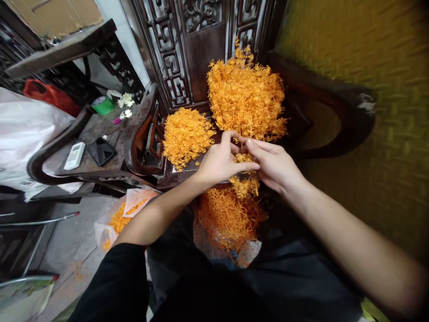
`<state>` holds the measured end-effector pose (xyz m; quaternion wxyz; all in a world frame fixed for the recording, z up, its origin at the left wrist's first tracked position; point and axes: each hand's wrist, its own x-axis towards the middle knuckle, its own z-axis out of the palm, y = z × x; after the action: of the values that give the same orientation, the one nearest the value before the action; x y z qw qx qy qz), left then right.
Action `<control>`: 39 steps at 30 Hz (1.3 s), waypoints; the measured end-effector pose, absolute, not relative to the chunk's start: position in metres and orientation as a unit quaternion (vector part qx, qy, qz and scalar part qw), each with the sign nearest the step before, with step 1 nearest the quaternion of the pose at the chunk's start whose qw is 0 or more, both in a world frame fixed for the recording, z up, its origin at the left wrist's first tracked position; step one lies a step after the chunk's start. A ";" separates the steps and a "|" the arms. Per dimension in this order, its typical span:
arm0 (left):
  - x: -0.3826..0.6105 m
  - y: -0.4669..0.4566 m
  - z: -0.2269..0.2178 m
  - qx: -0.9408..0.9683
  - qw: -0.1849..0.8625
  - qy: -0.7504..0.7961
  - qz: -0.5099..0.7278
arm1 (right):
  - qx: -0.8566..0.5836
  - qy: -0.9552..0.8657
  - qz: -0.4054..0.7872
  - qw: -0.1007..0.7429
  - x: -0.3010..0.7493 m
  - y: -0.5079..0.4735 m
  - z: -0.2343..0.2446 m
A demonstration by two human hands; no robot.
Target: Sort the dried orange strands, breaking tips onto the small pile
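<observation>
My left hand [219,160] and my right hand [273,163] meet in front of me, both pinched on one small cluster of orange plastic sprigs [244,181] that hangs between them. Just beyond the hands a tall heap of orange sprigs [246,96] leans on the carved chair back. A lower heap of the same sprigs [186,134] lies to its left on the dark wooden seat [182,172]. Below the hands, on my lap, a clear plastic bag of orange sprigs [228,221] lies open.
A second plastic bag with orange pieces [122,217] sits on the floor at the left. A dark side table [100,129] holds a black phone [101,151], a white remote [75,155] and small white flowers [125,100]. A white sack [23,129] is far left. A woven yellow wall [368,89] stands at the right.
</observation>
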<state>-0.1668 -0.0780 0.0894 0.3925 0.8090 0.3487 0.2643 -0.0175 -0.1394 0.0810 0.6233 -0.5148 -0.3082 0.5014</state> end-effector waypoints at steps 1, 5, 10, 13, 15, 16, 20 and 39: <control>-0.165 -0.080 0.090 0.813 0.375 0.358 0.266 | -0.514 -0.296 0.499 0.631 -0.018 -0.140 0.082; -0.160 -0.087 0.096 0.828 0.347 0.350 0.267 | -0.506 -0.278 0.487 0.655 -0.017 -0.141 0.085; -0.163 -0.090 0.110 0.839 0.344 0.319 0.276 | -0.514 -0.300 0.450 0.666 -0.013 -0.142 0.081; -0.163 -0.091 0.118 0.841 0.333 0.321 0.282 | -0.526 -0.314 0.419 0.669 -0.013 -0.142 0.081; -0.161 -0.091 0.120 0.833 0.333 0.326 0.298 | -0.533 -0.327 0.402 0.669 -0.014 -0.141 0.082; -0.160 -0.091 0.120 0.825 0.339 0.329 0.310 | -0.535 -0.329 0.399 0.669 -0.014 -0.140 0.083; -0.156 -0.091 0.116 0.783 0.362 0.351 0.364 | -0.530 -0.303 0.421 0.671 -0.016 -0.137 0.088; -0.154 -0.065 0.098 0.542 0.641 0.378 0.390 | -0.505 -0.356 0.463 0.636 0.008 -0.132 0.090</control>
<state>-0.1535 -0.0651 0.0984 0.6410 0.5421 0.3783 0.3901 0.0076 -0.1319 0.0896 0.6356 -0.5050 -0.3564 0.4626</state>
